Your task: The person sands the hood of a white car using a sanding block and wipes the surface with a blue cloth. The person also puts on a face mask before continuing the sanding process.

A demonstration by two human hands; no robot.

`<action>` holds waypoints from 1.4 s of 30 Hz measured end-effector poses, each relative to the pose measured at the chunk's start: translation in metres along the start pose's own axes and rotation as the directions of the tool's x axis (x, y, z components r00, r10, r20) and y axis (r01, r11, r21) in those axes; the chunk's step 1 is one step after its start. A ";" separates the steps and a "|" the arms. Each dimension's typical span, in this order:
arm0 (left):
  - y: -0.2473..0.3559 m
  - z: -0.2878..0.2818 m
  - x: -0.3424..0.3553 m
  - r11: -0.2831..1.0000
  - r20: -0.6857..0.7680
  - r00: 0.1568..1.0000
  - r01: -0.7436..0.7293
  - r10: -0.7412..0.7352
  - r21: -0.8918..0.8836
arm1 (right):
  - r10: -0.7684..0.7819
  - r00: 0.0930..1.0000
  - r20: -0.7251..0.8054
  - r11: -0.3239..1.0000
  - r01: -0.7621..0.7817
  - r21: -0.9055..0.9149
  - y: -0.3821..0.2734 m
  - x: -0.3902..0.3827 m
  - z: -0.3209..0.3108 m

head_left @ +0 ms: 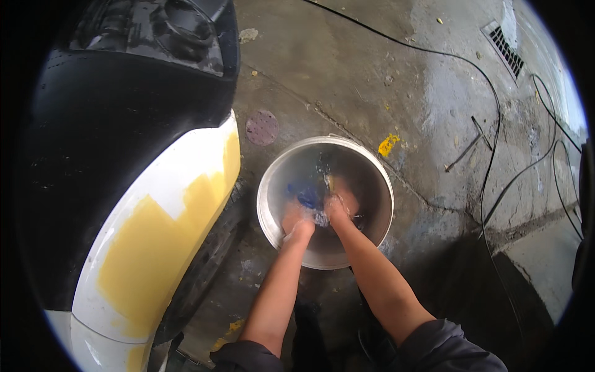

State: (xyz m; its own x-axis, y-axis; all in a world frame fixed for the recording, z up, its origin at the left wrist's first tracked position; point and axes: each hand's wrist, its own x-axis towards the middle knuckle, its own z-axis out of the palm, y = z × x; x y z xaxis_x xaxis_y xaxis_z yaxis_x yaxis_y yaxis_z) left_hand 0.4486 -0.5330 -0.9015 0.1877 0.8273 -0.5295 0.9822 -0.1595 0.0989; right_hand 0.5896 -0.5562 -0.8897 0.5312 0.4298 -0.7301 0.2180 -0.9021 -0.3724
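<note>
Both my forearms reach down into a round, pale-rimmed bucket [264,204] of cloudy water. My left hand [296,217] is under the water near the left wall, its fingers blurred. Beside it, toward the middle, a blue thing [308,198] shows through the water; its kind is unclear. Close by on the right, my right hand [342,199] is also submerged, with a small yellowish thing [331,183] at its fingers. Splashes and bubbles break the surface between the wrists. Whether either hand grips anything is hidden by the water.
At left stands a vehicle with a black bonnet [124,124] and a white fender carrying yellow filler patches [145,254]. Its dark tyre [207,266] is near the bucket. A black hose [496,118] runs over the wet concrete floor, past a drain grate [506,51] and a thin rod [463,152].
</note>
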 end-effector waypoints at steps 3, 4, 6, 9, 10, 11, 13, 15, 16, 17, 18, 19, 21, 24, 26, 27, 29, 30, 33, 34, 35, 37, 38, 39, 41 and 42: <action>0.034 -0.026 -0.009 0.961 -0.015 0.967 -0.253 0.253 -0.111 | -0.018 1.000 0.017 0.973 0.022 -0.231 0.028 0.032 -0.030; 0.056 -0.042 -0.024 0.968 0.074 0.976 -0.190 0.204 -0.163 | -0.008 1.000 0.024 0.953 0.015 -0.304 0.051 0.037 -0.046; 0.036 -0.094 -0.064 0.987 0.218 0.976 0.055 -0.021 -0.152 | 0.091 0.996 0.024 0.993 -0.093 0.068 0.031 -0.035 -0.053; 0.054 -0.185 -0.110 0.954 0.132 0.982 -0.089 0.132 -0.286 | -0.026 0.983 -0.180 0.987 0.054 0.151 0.051 -0.070 -0.095; 0.064 -0.234 -0.129 0.929 0.070 0.977 -0.166 0.200 -0.332 | 0.003 0.989 -0.147 0.972 0.032 0.233 0.066 -0.071 -0.114; 0.047 -0.297 -0.160 0.929 0.019 0.984 -0.159 0.175 -0.335 | 0.017 0.997 -0.072 0.978 -0.002 0.209 0.043 -0.109 -0.128; 0.036 -0.415 -0.203 0.896 -0.161 0.968 -0.239 0.191 -0.374 | -0.058 0.998 -0.039 0.962 0.067 0.265 0.029 -0.117 -0.163; 0.021 -0.521 -0.253 0.852 -0.328 0.921 -0.336 0.209 -0.401 | -0.280 0.952 -0.124 0.913 0.304 0.272 0.007 -0.158 -0.231; 0.012 -0.569 -0.276 0.805 -0.425 0.879 -0.406 0.215 -0.433 | -0.262 0.962 -0.079 0.927 0.274 0.255 0.004 -0.167 -0.268; -0.009 -0.613 -0.299 0.729 -0.433 0.890 -0.391 0.143 -0.562 | -0.179 0.981 -0.080 0.957 0.193 0.219 -0.031 -0.225 -0.309; -0.012 -0.669 -0.317 0.602 -0.468 0.872 -0.452 0.143 -0.659 | -0.165 0.974 -0.155 0.953 0.197 0.229 0.013 -0.155 -0.326; -0.035 -0.715 -0.346 0.568 -0.472 0.880 -0.418 0.059 -0.709 | -0.162 0.981 -0.105 0.954 0.182 0.238 -0.007 -0.191 -0.341; -0.082 -0.804 -0.405 0.504 -0.557 0.830 -0.472 -0.021 -0.723 | -0.125 0.975 -0.182 0.932 0.178 0.317 -0.002 -0.189 -0.358; -0.174 -0.912 -0.491 0.439 -0.762 0.634 -0.651 -0.134 -0.619 | -0.116 0.968 -0.223 0.843 0.215 0.494 0.014 -0.100 -0.415; -0.238 -0.956 -0.533 0.484 -0.828 0.497 -0.675 -0.258 -0.556 | -0.395 0.879 -0.268 0.614 0.470 0.634 -0.009 -0.114 -0.434; -0.260 -0.975 -0.546 0.509 -0.837 0.448 -0.664 -0.315 -0.547 | -0.211 0.965 -0.158 0.654 0.260 0.710 -0.032 -0.153 -0.410; -0.316 -1.008 -0.572 0.547 -0.860 0.322 -0.670 -0.395 -0.502 | -0.112 0.989 -0.095 0.497 0.139 0.857 -0.089 -0.247 -0.410; -0.346 -1.020 -0.581 0.571 -0.865 0.267 -0.663 -0.424 -0.484 | -0.200 0.974 -0.107 0.408 0.182 0.894 -0.114 -0.276 -0.413; -0.441 -1.023 -0.569 0.642 -0.878 0.203 -0.614 -0.434 -0.459 | -0.301 0.945 -0.131 0.165 0.187 0.968 -0.193 -0.360 -0.415; -0.476 -1.018 -0.555 0.698 -0.868 0.281 -0.515 -0.410 -0.497 | -0.400 0.905 -0.148 0.083 0.197 0.977 -0.221 -0.375 -0.416; -0.505 -1.003 -0.535 0.829 -0.923 0.203 -0.409 -0.325 -0.382 | -0.607 0.782 -0.140 0.057 0.219 0.974 -0.259 -0.414 -0.404; -0.557 -0.968 -0.497 0.940 -0.921 0.313 -0.174 -0.230 -0.294 | -0.835 0.546 -0.067 0.039 0.179 0.983 -0.348 -0.512 -0.369; -0.578 -0.949 -0.472 0.948 -0.842 0.483 -0.072 -0.239 -0.310 | -0.879 0.477 -0.018 0.052 0.133 0.990 -0.388 -0.555 -0.350; -0.584 -0.931 -0.445 0.947 -0.788 0.546 0.037 -0.285 -0.318 | -0.852 0.522 -0.037 0.042 0.137 0.990 -0.421 -0.593 -0.325; -0.596 -0.912 -0.415 0.937 -0.740 0.575 0.230 -0.350 -0.264 | -0.848 0.529 -0.026 0.054 0.134 0.989 -0.482 -0.643 -0.265; -0.602 -0.906 -0.400 0.931 -0.750 0.559 0.286 -0.353 -0.225 | -0.866 0.500 -0.013 0.075 0.155 0.985 -0.505 -0.661 -0.243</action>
State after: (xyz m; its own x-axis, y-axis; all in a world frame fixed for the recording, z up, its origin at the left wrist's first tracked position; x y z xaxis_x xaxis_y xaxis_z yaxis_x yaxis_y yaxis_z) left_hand -0.2154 -0.2797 0.0139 -0.2401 0.9230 0.3006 0.9690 0.2096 0.1306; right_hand 0.3275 -0.3936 -0.0800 0.0875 0.9956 -0.0348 -0.7077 0.0376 -0.7055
